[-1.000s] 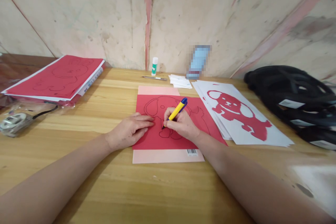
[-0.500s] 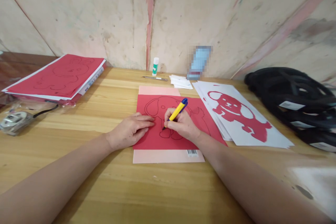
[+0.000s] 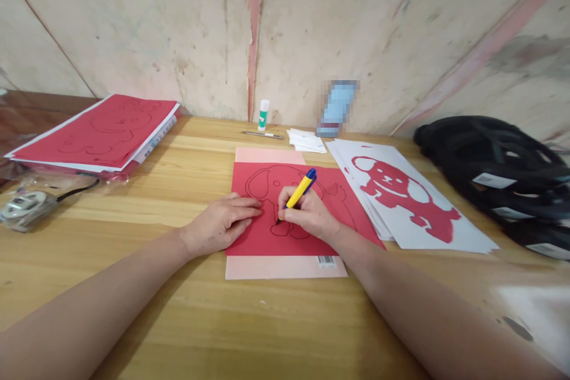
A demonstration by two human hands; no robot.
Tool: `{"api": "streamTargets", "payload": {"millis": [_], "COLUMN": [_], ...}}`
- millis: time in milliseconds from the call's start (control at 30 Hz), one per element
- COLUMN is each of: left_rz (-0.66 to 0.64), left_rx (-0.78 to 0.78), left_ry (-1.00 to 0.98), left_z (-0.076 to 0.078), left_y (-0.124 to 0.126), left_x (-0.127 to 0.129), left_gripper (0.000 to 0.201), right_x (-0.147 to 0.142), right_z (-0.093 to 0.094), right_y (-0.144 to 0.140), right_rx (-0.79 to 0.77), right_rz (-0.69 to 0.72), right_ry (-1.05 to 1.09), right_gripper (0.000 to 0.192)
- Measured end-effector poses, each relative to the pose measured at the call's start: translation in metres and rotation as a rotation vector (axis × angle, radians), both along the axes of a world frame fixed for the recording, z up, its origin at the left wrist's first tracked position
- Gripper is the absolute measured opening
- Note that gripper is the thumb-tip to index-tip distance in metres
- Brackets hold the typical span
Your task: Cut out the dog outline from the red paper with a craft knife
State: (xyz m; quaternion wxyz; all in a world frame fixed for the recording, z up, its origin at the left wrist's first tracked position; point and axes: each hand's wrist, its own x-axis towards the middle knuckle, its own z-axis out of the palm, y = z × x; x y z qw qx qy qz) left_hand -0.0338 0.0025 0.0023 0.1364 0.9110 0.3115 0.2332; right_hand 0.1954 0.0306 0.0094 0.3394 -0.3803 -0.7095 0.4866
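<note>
A sheet of red paper (image 3: 249,243) with a dog outline in dark lines lies in front of me, over a pale pink pad (image 3: 271,267) that sticks out above and below. My right hand (image 3: 312,214) grips a yellow pen (image 3: 299,190) with a blue end. Its tip touches the paper near the dog's front leg, and the hand covers part of the outline. My left hand (image 3: 222,221) lies flat with fingers stretched out, fingertips on the sheet's left edge.
White sheets bearing a red cut-out dog (image 3: 401,187) lie to the right, beside a black plastic-like heap (image 3: 485,166). Behind stand a glue stick (image 3: 263,115), a slim pen (image 3: 262,134), white slips (image 3: 307,141) and a blurred phone-like object (image 3: 337,108). At left are a red-topped paper stack (image 3: 98,133) and tape measure (image 3: 27,209).
The pen tip has shifted very slightly down along the drawn leg line. The left hand stays in place, and the whole view has tilted a touch.
</note>
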Motion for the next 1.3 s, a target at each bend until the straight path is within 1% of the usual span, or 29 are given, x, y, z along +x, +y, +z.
{"api": "streamTargets", "payload": {"millis": [300,433,533,633,800,933,1033,1100,1167,1233,1300], "left_rz": [-0.004,0.000,-0.004,-0.003,-0.001,-0.009,-0.020,-0.032,-0.048,-0.057,-0.057], "left_rx": [-0.005,-0.005,0.001,0.008,0.036,0.100,0.183,0.249,0.308,0.344,0.346], "left_ry": [-0.011,-0.005,0.004,0.004,0.032,0.037,0.056,0.087,0.118,0.134,0.139], "left_z": [-0.003,-0.001,-0.001,-0.002,-0.004,-0.004,-0.005,-0.005,-0.005,-0.006,-0.007], "left_y": [0.001,0.000,0.001,0.001,0.001,0.000,-0.002,-0.003,-0.004,-0.003,-0.002], "left_x": [0.000,0.000,0.000,-0.001,-0.001,-0.001,-0.001,-0.001,-0.002,-0.002,-0.003], "left_gripper": [0.033,0.033,0.033,0.033,0.033,0.032,0.033,0.035,0.037,0.037,0.037], "right_x": [0.002,0.002,0.002,0.002,0.001,-0.002,-0.003,-0.002,-0.001,0.002,0.004], "right_z": [-0.003,-0.001,-0.001,-0.005,-0.008,-0.006,-0.004,0.000,0.008,0.022,0.037], "right_y": [0.002,0.003,0.005,0.008,0.009,0.007,0.009,0.014,0.018,0.021,0.019], "right_rx": [0.018,-0.039,-0.104,-0.130,-0.144,-0.165,-0.203,-0.217,-0.178,-0.122,-0.059], "right_rz": [0.021,0.013,-0.045,-0.103,-0.123,-0.171,-0.210,-0.213,-0.198,-0.177,-0.167], "right_ry": [0.030,0.079,0.174,0.225,0.255,0.281,0.278,0.249,0.232,0.221,0.202], "right_gripper": [0.003,0.005,0.007,0.010,0.013,0.015,0.018,0.021,0.023,0.021,0.019]}}
